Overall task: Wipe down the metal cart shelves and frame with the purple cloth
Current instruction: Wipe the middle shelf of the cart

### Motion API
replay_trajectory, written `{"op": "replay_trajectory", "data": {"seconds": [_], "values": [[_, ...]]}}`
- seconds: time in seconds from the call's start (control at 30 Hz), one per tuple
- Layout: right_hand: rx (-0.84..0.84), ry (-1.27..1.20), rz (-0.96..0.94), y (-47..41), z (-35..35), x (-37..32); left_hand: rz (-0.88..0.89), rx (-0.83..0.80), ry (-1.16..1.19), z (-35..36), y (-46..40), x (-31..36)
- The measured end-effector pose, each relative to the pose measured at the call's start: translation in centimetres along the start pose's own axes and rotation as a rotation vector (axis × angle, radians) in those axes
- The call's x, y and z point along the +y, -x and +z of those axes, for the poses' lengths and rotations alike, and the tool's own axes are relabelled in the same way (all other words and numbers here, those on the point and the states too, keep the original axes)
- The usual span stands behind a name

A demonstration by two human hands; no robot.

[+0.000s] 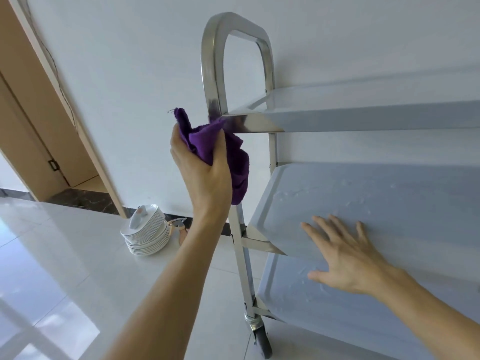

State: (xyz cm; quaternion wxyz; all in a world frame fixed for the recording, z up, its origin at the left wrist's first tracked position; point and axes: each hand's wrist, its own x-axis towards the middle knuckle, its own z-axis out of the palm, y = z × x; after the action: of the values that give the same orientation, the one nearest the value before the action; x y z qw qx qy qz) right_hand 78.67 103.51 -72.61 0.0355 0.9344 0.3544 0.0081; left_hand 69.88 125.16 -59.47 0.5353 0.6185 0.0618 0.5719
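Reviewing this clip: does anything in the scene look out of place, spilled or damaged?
Yes. A stack of white plates with a lid on top sits directly on the floor by the wall, an odd spot for dishes. The middle shelf of the cart shows wet-looking streaks. Nothing looks damaged; the left hand holds the purple cloth at the frame post.

- No legible text, labels, brands or numbers on the metal cart (270, 126) or purple cloth (207, 146).
- Stacked plates (146, 235): top mark possibly decoration; too small to read.
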Motion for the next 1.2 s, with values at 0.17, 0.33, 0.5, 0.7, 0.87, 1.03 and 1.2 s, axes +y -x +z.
{"op": "replay_trajectory", "data": {"seconds": [0.17, 0.33, 0.5, 0.7, 0.87, 1.03, 1.2], "values": [[0.058, 0.019, 0.001, 0.0, 1.3, 0.4, -0.103, -0.018, -0.278, 2.0, -0.1, -3.7], [0.075, 0.007, 0.002, 0.0, 1.4, 0.3, -0.202, 0.036, -0.316, 0.9, 3.6, -7.5], [0.097, -0.012, -0.002, 0.1, 1.2, 0.3, -0.373, -0.050, -0.374, -0.8, 7.1, -10.2], [0.120, -0.023, -0.010, -0.1, 1.4, 0.2, -0.222, -0.076, -0.337, -0.3, 3.3, -7.5], [0.160, 0.012, -0.018, -0.1, 1.4, 0.2, -0.099, 0.037, -0.285, 1.8, -0.5, -4.5], [0.153, 0.010, -0.012, -0.1, 1.3, 0.0, -0.094, 0.110, -0.312, 1.9, 2.1, -6.1], [0.124, 0.003, -0.002, 0.0, 1.1, 0.0, -0.334, -0.134, -0.533, -1.5, 6.7, -10.0]]}}
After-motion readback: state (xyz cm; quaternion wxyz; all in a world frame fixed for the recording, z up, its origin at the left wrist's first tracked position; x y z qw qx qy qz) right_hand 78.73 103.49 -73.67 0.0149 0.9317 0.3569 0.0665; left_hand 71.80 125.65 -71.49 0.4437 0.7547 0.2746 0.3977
